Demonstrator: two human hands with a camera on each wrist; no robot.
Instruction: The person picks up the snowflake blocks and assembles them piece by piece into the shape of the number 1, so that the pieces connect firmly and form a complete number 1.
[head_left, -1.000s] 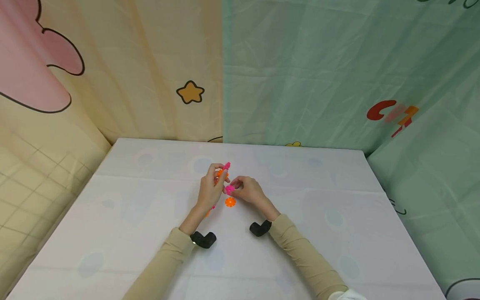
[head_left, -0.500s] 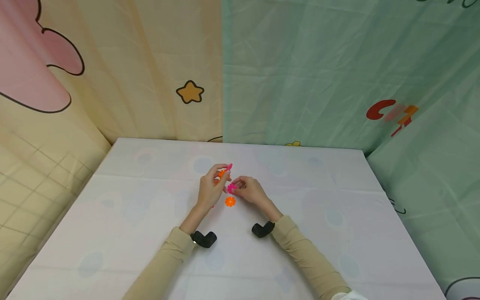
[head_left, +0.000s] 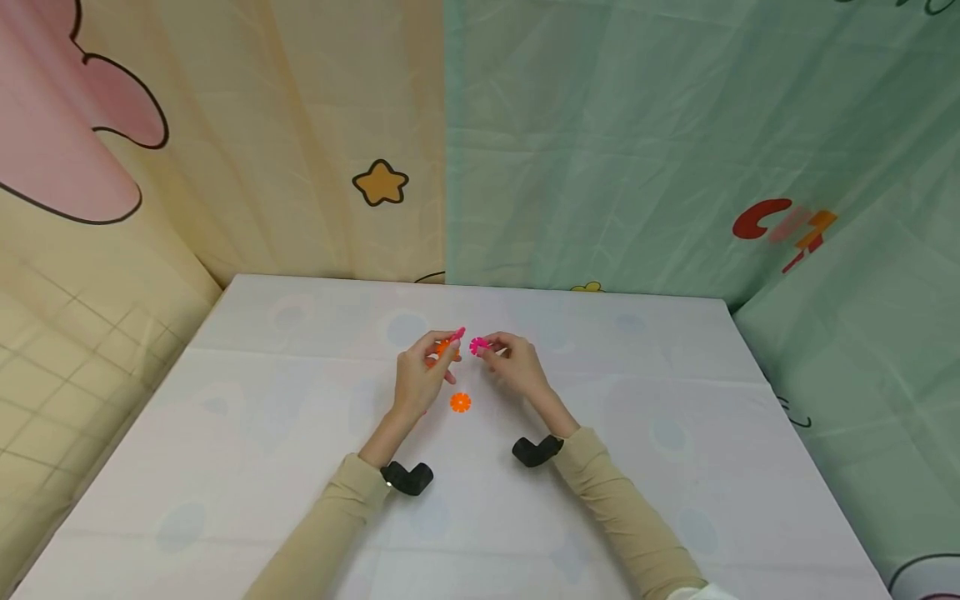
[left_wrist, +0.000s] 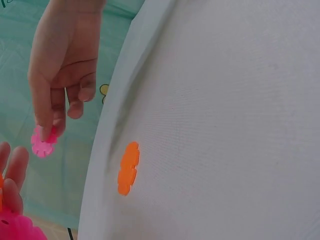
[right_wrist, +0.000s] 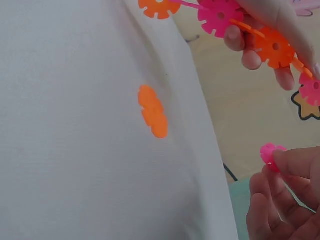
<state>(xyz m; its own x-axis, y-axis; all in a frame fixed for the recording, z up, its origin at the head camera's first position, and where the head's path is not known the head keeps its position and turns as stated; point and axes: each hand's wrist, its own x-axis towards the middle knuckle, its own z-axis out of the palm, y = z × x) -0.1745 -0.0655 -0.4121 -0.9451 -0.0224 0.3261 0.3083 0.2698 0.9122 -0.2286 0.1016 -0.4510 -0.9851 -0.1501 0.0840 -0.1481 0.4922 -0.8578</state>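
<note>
My left hand (head_left: 420, 379) holds a chain of notched plastic snowflake discs (right_wrist: 274, 48), pink and orange by turns, slotted into one another on edge. In the right wrist view the chain runs along the fingers and palm, part of it hidden by the hand. At its far end a pink disc (head_left: 459, 333) pokes out past the fingertips. My right hand (head_left: 517, 367) pinches a single pink disc (head_left: 477, 346) between thumb and forefinger, just right of that end, with a small gap between. One loose orange disc (head_left: 461, 402) lies flat on the table below the hands.
A white cloth with pale spots covers the table (head_left: 645, 500). Patterned curtains (head_left: 585, 150) hang behind and beside it. Black camera mounts (head_left: 407, 479) sit at both wrists, above the tabletop.
My right hand has lifted the pink disc from near the orange one, moving it away and slightly right, level with the chain's end. My left hand has barely moved.
</note>
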